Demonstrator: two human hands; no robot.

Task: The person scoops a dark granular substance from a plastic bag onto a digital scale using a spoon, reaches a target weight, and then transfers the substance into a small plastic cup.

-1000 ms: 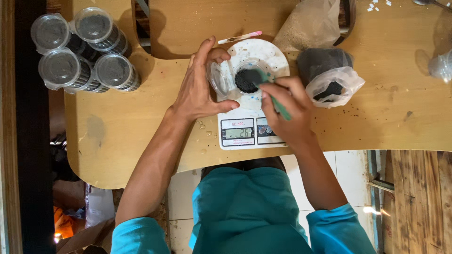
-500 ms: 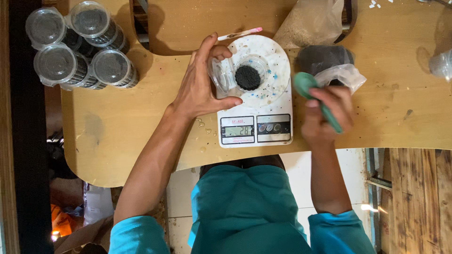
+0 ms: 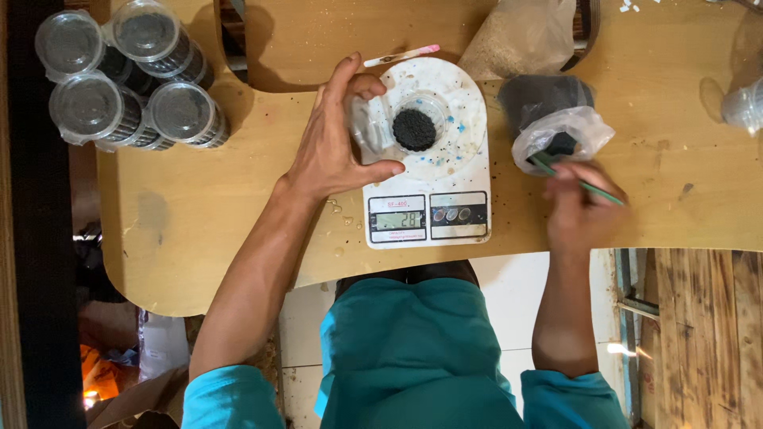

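A white kitchen scale (image 3: 457, 119) sits on the wooden table (image 3: 238, 206). On its platter stands a small clear plastic cup (image 3: 409, 127) with dark granular stuff in it. My left hand (image 3: 334, 143) wraps around the cup's left side and steadies it. My right hand (image 3: 580, 210) grips a green spoon (image 3: 576, 181), whose bowl end dips into a clear plastic bag of dark material (image 3: 552, 119) right of the scale.
Several lidded clear cups filled with dark material (image 3: 127, 75) lie stacked at the table's left end. A pink-tipped stick (image 3: 401, 55) lies behind the scale. A bag of pale grainy material (image 3: 524, 36) rests at the back, another clear cup (image 3: 743, 103) at far right.
My right hand has carried the green spoon from over the cup on the scale rightward to the bag of dark material. The left hand stayed on the cup.
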